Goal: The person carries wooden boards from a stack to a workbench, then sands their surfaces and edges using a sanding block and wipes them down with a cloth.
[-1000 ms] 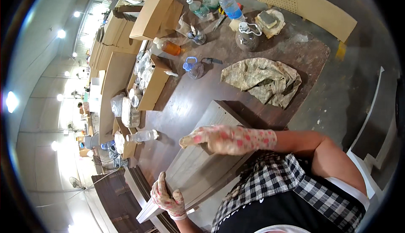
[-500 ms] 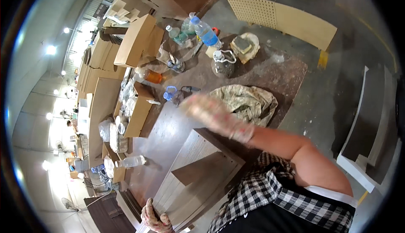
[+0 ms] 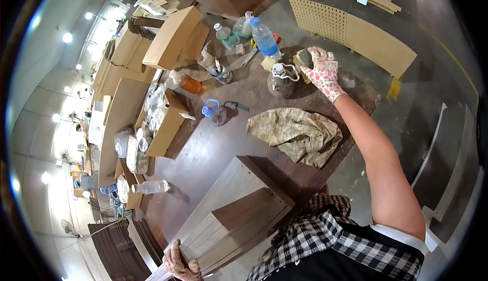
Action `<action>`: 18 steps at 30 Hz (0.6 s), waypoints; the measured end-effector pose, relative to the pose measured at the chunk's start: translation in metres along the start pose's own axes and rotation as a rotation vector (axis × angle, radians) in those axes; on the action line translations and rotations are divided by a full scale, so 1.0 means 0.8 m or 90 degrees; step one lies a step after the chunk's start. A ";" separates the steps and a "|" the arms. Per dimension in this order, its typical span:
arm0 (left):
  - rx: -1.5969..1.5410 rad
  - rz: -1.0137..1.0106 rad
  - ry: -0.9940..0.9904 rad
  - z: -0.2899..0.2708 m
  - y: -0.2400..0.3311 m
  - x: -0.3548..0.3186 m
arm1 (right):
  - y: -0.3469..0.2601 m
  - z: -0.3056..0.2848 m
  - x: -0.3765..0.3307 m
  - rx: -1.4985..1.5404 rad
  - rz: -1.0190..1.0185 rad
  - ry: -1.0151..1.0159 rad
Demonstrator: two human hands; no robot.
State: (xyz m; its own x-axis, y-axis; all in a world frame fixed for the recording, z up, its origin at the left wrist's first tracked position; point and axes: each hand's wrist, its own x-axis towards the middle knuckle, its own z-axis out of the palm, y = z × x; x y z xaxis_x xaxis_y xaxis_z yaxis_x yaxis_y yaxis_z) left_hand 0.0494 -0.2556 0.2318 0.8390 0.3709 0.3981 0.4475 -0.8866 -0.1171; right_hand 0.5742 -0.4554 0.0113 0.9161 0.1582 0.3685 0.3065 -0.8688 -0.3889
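Note:
My right hand [image 3: 321, 71], in a white glove with pink spots, reaches far across the brown workbench [image 3: 203, 149] and closes on a grey sponge-like pad [image 3: 304, 57] lying on a pale block. A round jug with a white cap [image 3: 281, 80] stands just left of that hand. My left hand [image 3: 179, 263], gloved the same way, grips the near end of a long grey wooden panel piece [image 3: 229, 210] lying on the bench in front of me. A crumpled beige rag [image 3: 295, 132] lies between the panel and my right hand.
Plastic bottles [image 3: 264, 38] and a blue-capped jug [image 3: 213, 112] stand at the bench's far side. An orange jar [image 3: 187, 82] and cardboard boxes [image 3: 168, 123] sit to the left. A perforated board [image 3: 351, 29] lies on the floor beyond. Stacked panels [image 3: 122, 52] line the left.
My right hand has left the wooden panel and swung out across the bench to the grey pad at its far side. My left hand still holds the panel's near end.

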 end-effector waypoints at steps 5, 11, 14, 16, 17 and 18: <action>0.010 -0.033 -0.019 -0.002 -0.001 -0.007 | -0.035 -0.045 -0.047 0.317 -0.196 0.135; -0.028 -0.023 0.012 0.009 -0.017 -0.020 | -0.058 -0.026 -0.093 0.399 -0.158 0.081; -0.004 -0.023 -0.021 0.007 -0.016 -0.016 | -0.056 -0.028 -0.064 0.297 -0.133 0.162; 0.008 -0.013 -0.052 -0.003 -0.004 -0.001 | -0.047 -0.031 -0.057 0.333 -0.110 0.176; 0.021 -0.008 -0.084 -0.011 0.006 0.006 | -0.037 -0.033 -0.058 0.350 -0.104 0.179; 0.008 -0.009 -0.099 -0.014 0.012 0.011 | -0.023 -0.039 -0.062 0.437 -0.080 0.073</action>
State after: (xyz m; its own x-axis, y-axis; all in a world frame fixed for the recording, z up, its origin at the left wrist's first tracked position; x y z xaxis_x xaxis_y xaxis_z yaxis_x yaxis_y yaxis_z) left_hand 0.0575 -0.2637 0.2443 0.8697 0.4226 0.2549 0.4630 -0.8776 -0.1245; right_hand 0.5154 -0.4621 0.0264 0.8417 0.1552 0.5172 0.5365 -0.3496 -0.7681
